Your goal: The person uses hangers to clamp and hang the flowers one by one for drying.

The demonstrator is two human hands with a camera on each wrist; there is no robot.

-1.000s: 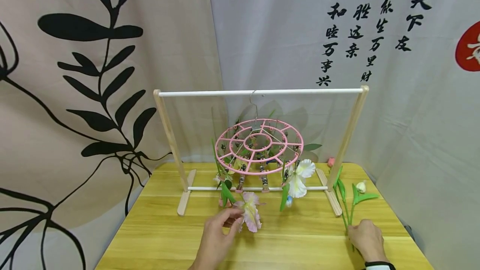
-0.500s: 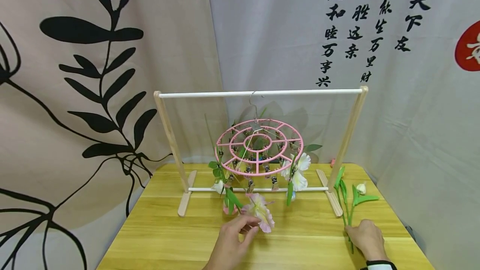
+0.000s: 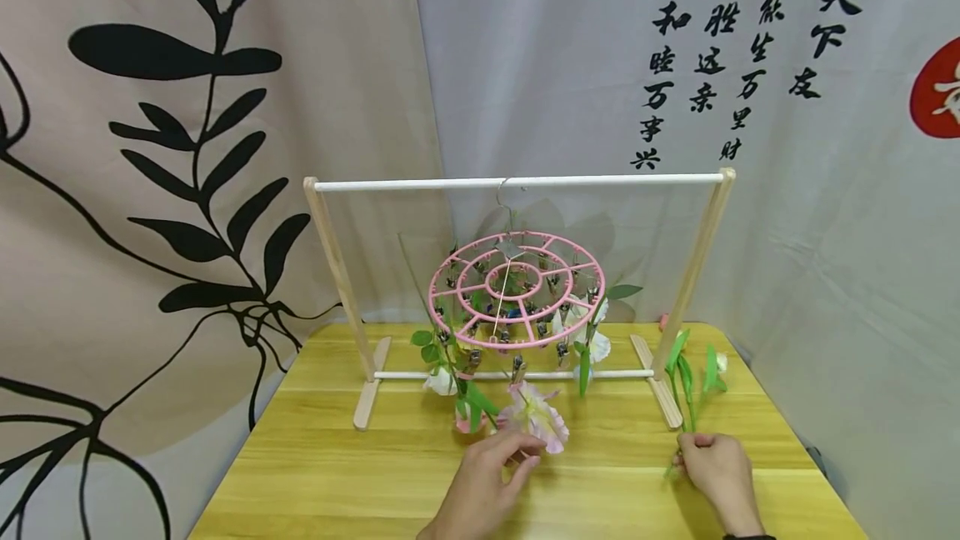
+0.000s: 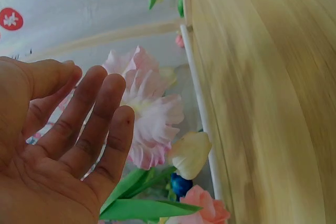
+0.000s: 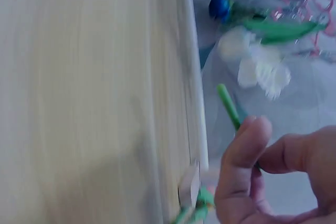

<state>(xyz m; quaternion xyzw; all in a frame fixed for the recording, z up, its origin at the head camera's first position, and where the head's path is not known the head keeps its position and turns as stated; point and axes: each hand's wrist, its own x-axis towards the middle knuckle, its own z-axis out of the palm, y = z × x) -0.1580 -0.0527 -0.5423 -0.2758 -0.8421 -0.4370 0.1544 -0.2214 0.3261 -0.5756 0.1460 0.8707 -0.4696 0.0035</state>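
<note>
A pink round clip hanger (image 3: pixel 516 347) hangs by its hook, with several artificial flowers clipped round it. At its front hangs a pale pink ruffled flower (image 3: pixel 536 417), which my left hand (image 3: pixel 491 473) reaches with loosely bent fingers. In the left wrist view those fingers (image 4: pixel 118 135) lie against or just before the petals and do not wrap round them; contact is unclear. To the right, my right hand (image 3: pixel 716 469) pinches a green tulip stem (image 5: pixel 227 100) between thumb and finger. White tulip bloom (image 3: pixel 722 362) and green leaves (image 3: pixel 685 377) lie beyond that hand.
A wooden stand with a white top bar (image 3: pixel 420 185) carries the hanger; its right foot (image 3: pixel 660 394) lies close to the leaves. The wooden table (image 3: pixel 315 473) reaches to a printed curtain (image 3: pixel 525 65) behind.
My left hand has moved right with the pink flower, and the hanger has turned that way. My right hand has shifted slightly left, and the white tulip's bloom and leaves have shifted and turned.
</note>
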